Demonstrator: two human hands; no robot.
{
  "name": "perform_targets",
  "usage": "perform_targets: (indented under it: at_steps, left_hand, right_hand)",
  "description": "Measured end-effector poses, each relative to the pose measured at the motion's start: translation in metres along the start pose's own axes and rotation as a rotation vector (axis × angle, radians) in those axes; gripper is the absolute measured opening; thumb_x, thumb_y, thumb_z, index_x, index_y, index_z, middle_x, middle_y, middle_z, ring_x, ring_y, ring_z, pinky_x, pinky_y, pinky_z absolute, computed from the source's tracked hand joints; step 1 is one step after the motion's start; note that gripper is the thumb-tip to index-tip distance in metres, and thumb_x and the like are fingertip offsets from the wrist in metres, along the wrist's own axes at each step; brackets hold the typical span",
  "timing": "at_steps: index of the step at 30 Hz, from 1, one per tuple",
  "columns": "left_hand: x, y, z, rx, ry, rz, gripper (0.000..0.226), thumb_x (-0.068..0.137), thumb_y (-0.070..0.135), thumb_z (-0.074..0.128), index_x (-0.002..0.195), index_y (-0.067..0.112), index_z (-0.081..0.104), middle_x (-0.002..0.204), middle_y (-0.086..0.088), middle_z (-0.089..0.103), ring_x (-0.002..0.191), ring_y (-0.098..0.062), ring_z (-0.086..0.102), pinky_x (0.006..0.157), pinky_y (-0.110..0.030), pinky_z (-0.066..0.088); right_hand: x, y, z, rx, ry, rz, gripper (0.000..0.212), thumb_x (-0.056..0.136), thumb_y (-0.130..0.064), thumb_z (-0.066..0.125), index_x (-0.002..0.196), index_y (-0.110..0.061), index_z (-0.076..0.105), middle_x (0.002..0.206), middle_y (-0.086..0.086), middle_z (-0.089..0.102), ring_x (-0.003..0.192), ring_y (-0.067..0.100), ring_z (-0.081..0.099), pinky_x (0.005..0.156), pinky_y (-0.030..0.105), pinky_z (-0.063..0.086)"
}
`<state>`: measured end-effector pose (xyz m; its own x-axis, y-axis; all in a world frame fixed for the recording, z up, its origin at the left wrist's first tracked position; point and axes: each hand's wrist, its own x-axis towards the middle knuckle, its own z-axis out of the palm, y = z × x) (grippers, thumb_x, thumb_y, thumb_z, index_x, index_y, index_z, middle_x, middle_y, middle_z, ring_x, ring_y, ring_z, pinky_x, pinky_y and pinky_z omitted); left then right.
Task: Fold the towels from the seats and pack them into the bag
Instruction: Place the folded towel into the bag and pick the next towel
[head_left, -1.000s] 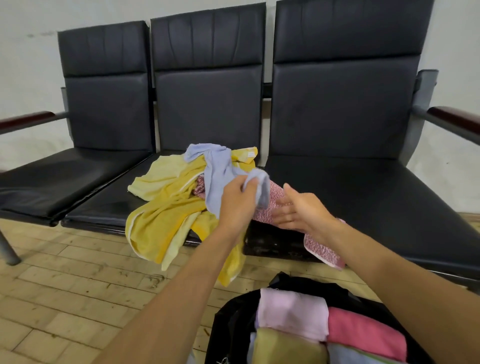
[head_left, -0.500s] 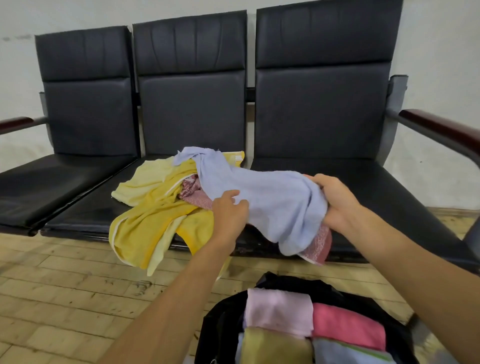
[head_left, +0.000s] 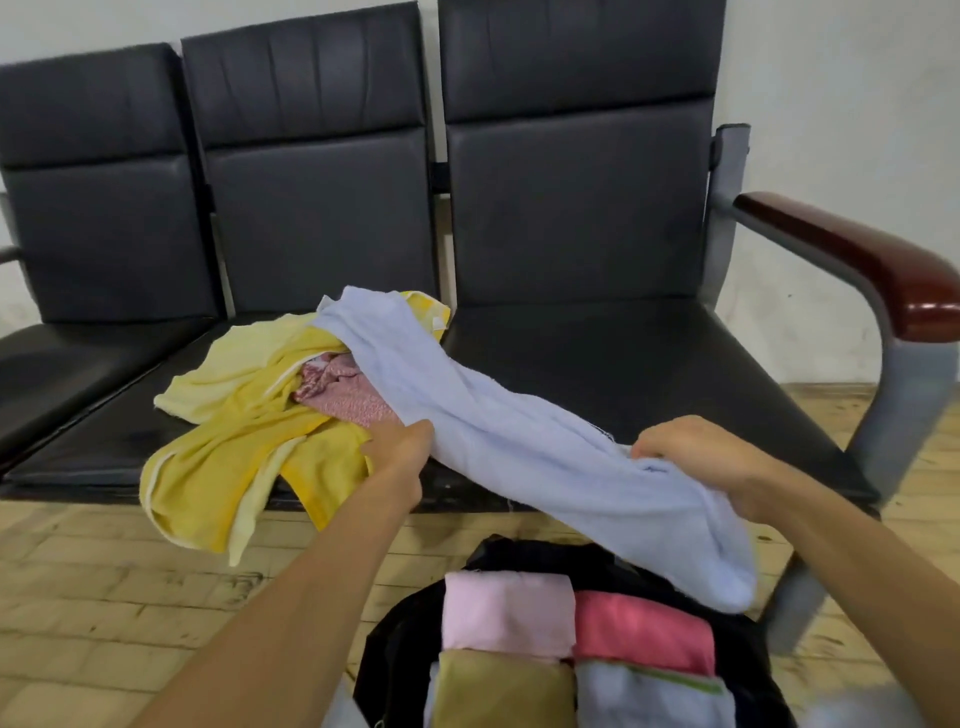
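Here the left hand (head_left: 400, 453) and right hand (head_left: 698, 451) each have a grip clamped on the pale blue terry towel (head_left: 519, 447), stretched over the front of the black padded seat (head_left: 623, 364). Its far end lies on crumpled yellow towels (head_left: 234, 467); the black fabric bag (head_left: 395, 649) stands below.

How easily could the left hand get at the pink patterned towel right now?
Probably not yet: though the pink patterned towel lies close by, the left hand is pinching the blue towel, which drapes over part of it.
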<state>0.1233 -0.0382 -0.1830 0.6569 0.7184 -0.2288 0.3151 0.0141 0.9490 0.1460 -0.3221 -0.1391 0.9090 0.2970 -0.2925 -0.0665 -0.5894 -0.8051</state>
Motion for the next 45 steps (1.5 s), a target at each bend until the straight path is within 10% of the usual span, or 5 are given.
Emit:
perform_targets:
  at_steps: [8, 24, 32, 40, 45]
  left_hand:
    - [-0.005, -0.003, 0.003, 0.163, -0.046, 0.278, 0.003, 0.088, 0.005, 0.056, 0.091, 0.004, 0.057, 0.091, -0.014, 0.059, 0.084, -0.025, 0.055, 0.061, -0.030, 0.045]
    - [-0.048, 0.019, -0.014, 0.047, -0.481, 0.367, 0.011, 0.089, 0.014, 0.050, 0.081, 0.008, 0.054, 0.080, -0.006, 0.055, 0.076, -0.018, 0.051, 0.070, -0.036, 0.043]
    - [-0.083, 0.024, -0.024, -0.364, -0.471, 0.106, 0.025, 0.079, 0.023, 0.046, 0.095, 0.010, 0.059, 0.093, -0.009, 0.060, 0.086, -0.026, 0.052, 0.077, -0.042, 0.040]
    - [-0.087, 0.009, -0.045, -0.514, -0.321, 0.023, 0.011, 0.091, 0.011, 0.059, 0.097, 0.010, 0.069, 0.086, 0.000, 0.073, 0.077, -0.013, 0.067, 0.071, -0.026, 0.054]
    - [-0.074, 0.000, -0.064, -0.476, -0.340, -0.119, 0.016, 0.085, -0.004, 0.052, 0.083, 0.007, 0.064, 0.081, -0.006, 0.063, 0.072, -0.017, 0.059, 0.065, -0.026, 0.050]
  right_hand:
    - [0.007, 0.008, 0.021, -0.410, 0.286, -0.181, 0.023, 0.085, -0.033, 0.061, 0.076, -0.014, 0.071, 0.083, 0.005, 0.070, 0.082, 0.025, 0.067, 0.074, 0.039, 0.057]
    - [0.038, -0.009, 0.077, -0.575, 0.438, -0.362, 0.018, 0.092, -0.033, 0.055, 0.087, -0.019, 0.062, 0.089, -0.001, 0.058, 0.087, 0.019, 0.053, 0.076, 0.033, 0.025]
    - [0.018, -0.036, 0.061, 0.211, 0.373, -0.262, 0.009, 0.083, -0.006, 0.062, 0.084, -0.013, 0.058, 0.080, 0.000, 0.057, 0.071, 0.013, 0.053, 0.058, 0.022, 0.040]
    - [0.007, -0.031, 0.047, 0.703, -0.079, 0.086, 0.038, 0.076, -0.014, 0.064, 0.113, -0.006, 0.070, 0.121, 0.017, 0.067, 0.114, 0.034, 0.062, 0.101, 0.048, 0.046]
    - [-0.006, -0.025, 0.057, 0.794, -0.219, 0.137, 0.025, 0.088, -0.021, 0.069, 0.105, -0.003, 0.072, 0.107, 0.016, 0.072, 0.087, 0.025, 0.070, 0.072, 0.033, 0.059]
